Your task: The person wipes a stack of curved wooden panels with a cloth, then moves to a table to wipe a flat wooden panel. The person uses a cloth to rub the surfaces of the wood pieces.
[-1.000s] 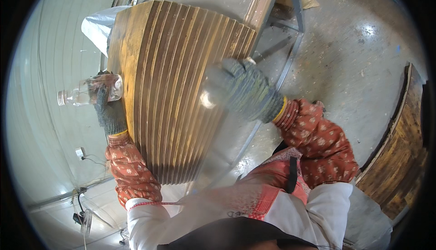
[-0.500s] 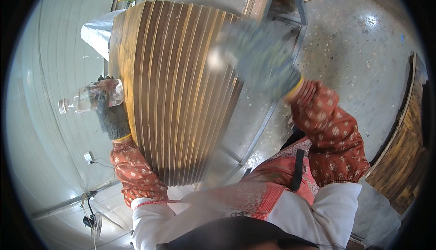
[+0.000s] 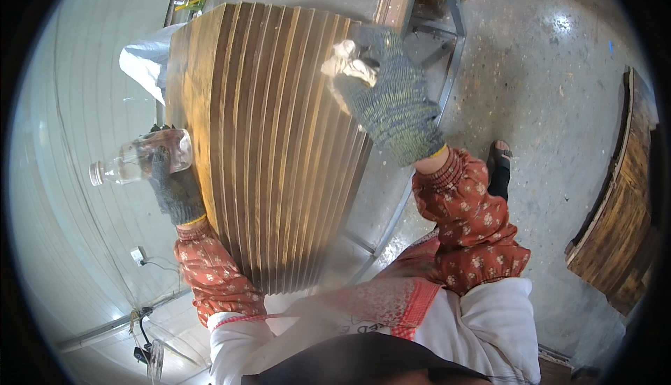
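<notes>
A row of brown wooden boards stands packed side by side in front of me, their narrow ridged edges facing up. At its left, my left hand in a dark grey knit glove is closed around a clear bottle with a silvery cap, tipped on its side, a little clear liquid seeming to be in it. My right hand, in a grey-green knit glove, grips a crumpled whitish cloth over the far right part of the boards. The right fingertips are partly hidden by the cloth.
A metal-framed stand rises at the far right of the boards. Another dark wooden panel lies at the right rim. Near the left wall, a white plastic sheet hangs beside the boards, with a socket and cables lower down.
My right hand was smeared by motion before and now shows sharply, slightly to the left with the cloth. My left hand and the bottle have barely shifted. A sandaled foot now shows at right.
</notes>
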The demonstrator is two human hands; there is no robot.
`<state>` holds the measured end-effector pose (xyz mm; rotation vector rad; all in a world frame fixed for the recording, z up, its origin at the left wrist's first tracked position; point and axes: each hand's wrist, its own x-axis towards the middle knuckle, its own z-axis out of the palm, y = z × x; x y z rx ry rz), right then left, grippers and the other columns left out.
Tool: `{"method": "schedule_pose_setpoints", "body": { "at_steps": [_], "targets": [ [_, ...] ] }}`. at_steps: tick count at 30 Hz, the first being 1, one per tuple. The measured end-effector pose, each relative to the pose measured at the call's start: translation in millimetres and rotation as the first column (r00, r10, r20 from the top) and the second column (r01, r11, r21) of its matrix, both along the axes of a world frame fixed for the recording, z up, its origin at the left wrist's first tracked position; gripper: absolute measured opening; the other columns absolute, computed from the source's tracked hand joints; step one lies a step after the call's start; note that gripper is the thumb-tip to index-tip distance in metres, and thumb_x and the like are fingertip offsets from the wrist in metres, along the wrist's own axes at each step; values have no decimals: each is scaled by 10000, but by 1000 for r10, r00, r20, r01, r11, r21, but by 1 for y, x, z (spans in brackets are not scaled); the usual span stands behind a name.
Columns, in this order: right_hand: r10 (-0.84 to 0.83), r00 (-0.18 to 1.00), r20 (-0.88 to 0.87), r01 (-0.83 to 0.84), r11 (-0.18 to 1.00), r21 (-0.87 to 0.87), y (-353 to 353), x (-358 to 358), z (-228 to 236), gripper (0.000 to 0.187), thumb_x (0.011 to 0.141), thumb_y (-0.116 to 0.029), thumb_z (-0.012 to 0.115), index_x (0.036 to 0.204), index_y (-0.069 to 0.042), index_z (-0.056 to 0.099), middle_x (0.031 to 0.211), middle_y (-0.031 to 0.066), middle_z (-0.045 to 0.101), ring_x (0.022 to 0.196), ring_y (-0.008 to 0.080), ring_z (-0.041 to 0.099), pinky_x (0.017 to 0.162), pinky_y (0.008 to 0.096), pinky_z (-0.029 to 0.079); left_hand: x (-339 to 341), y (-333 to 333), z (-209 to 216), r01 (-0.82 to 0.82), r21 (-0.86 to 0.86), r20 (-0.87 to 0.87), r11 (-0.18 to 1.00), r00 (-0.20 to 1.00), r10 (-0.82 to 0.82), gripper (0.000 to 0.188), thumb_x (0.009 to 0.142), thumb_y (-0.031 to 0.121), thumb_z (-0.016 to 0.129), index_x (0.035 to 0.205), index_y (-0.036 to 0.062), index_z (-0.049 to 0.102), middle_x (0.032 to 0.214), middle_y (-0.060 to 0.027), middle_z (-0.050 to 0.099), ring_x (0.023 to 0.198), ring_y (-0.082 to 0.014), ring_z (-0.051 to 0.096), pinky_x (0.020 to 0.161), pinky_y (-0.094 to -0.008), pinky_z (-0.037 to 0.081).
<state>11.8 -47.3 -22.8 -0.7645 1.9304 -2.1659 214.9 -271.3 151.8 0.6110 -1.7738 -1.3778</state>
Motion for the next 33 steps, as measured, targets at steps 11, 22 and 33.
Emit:
{"method": "schedule_pose_setpoints", "body": {
  "at_steps": [11,22,33],
  "targets": [
    [58,989,138,-48,996,-78,-12,25,-7,318,939,-91,548,1247,-19,509,1088,102,637,949,187,644,851,311,547,-5,1,1,69,-75,83,995,995,-62,334,895,156,618,1194,53,513,1159,-88,560,1090,-223,550,982,-386,451],
    [-148,989,25,150,982,-118,-8,30,20,296,801,-57,616,1089,-67,552,975,130,603,852,313,625,749,426,505,-15,12,4,76,-99,47,992,996,-71,274,836,42,630,1101,34,559,1053,-81,605,999,-194,586,932,-339,472],
    [-103,702,-704,265,956,125,9,-68,13,306,858,-209,673,1119,-71,593,1048,146,659,973,268,651,807,314,529,-9,2,1,43,-69,-3,997,999,-44,335,842,32,647,1160,47,541,1098,-75,587,1017,-206,590,923,-356,495]
  ]
}}
